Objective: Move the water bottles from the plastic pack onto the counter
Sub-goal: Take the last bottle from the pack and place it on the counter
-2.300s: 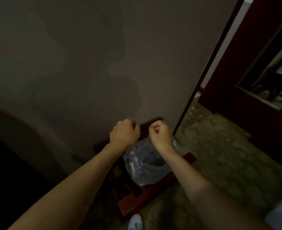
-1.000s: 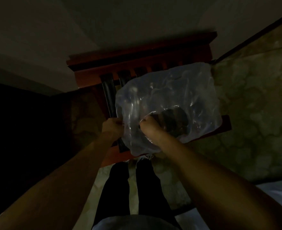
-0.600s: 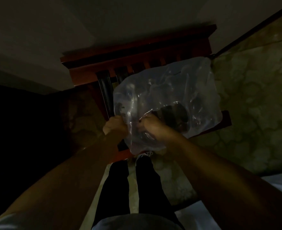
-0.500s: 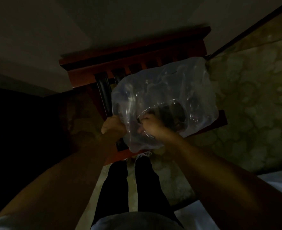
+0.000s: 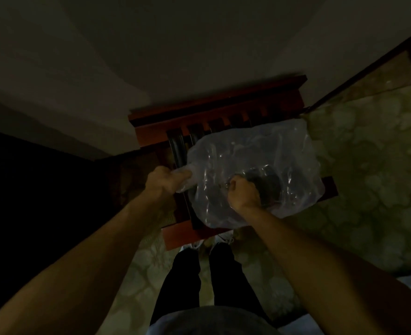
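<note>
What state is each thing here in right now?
Plastic pack: clear, crumpled, resting on the rack, partly torn open.
Left hand: fisted on the pack's stretched left edge.
Right hand: fisted on the plastic by the opening.
Wooden rack: standing against the wall.
Bottles: too dark to make out.

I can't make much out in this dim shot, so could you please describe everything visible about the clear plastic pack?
The plastic pack is a clear, crinkled film, bulging and glinting in the low light. It rests on a reddish wooden slatted rack by the wall. The left hand grips a bunched corner, pulled taut to the left; the right hand is fisted in the film at a dark opening. Bottles inside cannot be made out.
</note>
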